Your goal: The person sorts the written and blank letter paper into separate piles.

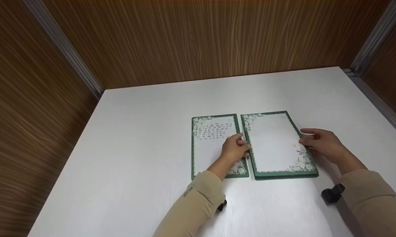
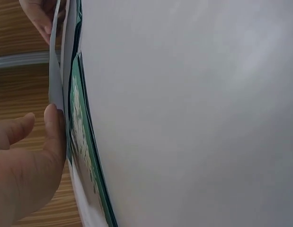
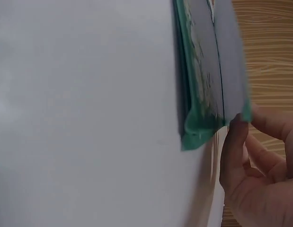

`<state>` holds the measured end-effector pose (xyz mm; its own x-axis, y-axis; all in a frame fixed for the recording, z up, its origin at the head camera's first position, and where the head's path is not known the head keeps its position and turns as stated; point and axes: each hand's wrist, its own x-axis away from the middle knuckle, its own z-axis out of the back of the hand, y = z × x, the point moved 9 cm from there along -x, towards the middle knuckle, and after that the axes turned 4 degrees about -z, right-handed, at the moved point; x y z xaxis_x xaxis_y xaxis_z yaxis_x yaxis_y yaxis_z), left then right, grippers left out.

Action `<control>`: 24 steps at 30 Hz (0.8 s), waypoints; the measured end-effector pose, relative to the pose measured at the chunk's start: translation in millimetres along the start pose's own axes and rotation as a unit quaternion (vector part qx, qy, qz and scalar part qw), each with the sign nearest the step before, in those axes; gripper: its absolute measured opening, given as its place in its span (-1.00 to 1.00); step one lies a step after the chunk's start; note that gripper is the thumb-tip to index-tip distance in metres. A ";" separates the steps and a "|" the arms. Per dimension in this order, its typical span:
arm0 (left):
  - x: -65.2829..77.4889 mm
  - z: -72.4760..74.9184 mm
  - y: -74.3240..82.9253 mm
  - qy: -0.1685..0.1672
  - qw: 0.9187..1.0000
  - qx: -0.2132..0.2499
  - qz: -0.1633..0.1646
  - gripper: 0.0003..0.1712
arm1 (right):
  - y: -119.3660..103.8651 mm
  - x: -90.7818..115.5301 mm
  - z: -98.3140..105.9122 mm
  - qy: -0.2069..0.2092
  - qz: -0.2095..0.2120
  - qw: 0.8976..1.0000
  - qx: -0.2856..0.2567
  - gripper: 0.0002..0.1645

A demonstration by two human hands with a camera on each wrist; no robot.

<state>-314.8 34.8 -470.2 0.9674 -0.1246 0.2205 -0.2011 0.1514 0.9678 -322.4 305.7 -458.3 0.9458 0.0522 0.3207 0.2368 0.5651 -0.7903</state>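
Observation:
Two piles of green-bordered, flower-printed letter paper lie side by side. The left pile (image 1: 206,154) has handwriting on its top sheet. The right one carries a blank sheet of letter paper (image 1: 272,141), its edges lifted off the pile. My left hand (image 1: 232,149) reaches across the written page and pinches the blank sheet's left edge. At the opposite edge, my right hand (image 1: 325,144) holds the sheet between thumb and finger; the right wrist view shows this grip (image 3: 260,165). Some left fingertips are hidden behind the paper in the left wrist view.
The piles rest on a white table (image 1: 119,148). Wood-grain panels (image 1: 201,39) with metal corner strips (image 1: 66,46) stand behind and at the sides. A black wrist device (image 1: 332,194) sits by the right sleeve.

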 end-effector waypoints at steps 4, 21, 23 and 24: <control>0.2 1.7 -2.4 0.003 1.000 -0.008 0.012 -0.39 | 1.8 1.0 0.4 0.003 -0.005 1.000 -0.002 -0.18; 2.3 15.1 -2.3 0.011 1.000 0.006 0.018 -0.46 | -7.6 0.5 6.2 0.087 -0.010 0.996 -0.026 -0.30; 1.7 20.6 -2.2 0.012 1.000 0.016 0.013 -0.47 | -13.2 -0.5 0.0 0.078 0.000 0.995 -0.065 -0.27; 1.7 23.9 -2.1 0.012 1.000 0.019 0.009 -0.47 | -16.1 -1.1 -4.3 0.069 0.004 0.994 -0.089 -0.25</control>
<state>-316.4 10.8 -469.0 0.9667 -0.0989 0.2361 -0.2244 0.1165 0.9675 -326.3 293.0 -448.2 0.9665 -0.0640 0.2486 0.2526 0.4098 -0.8765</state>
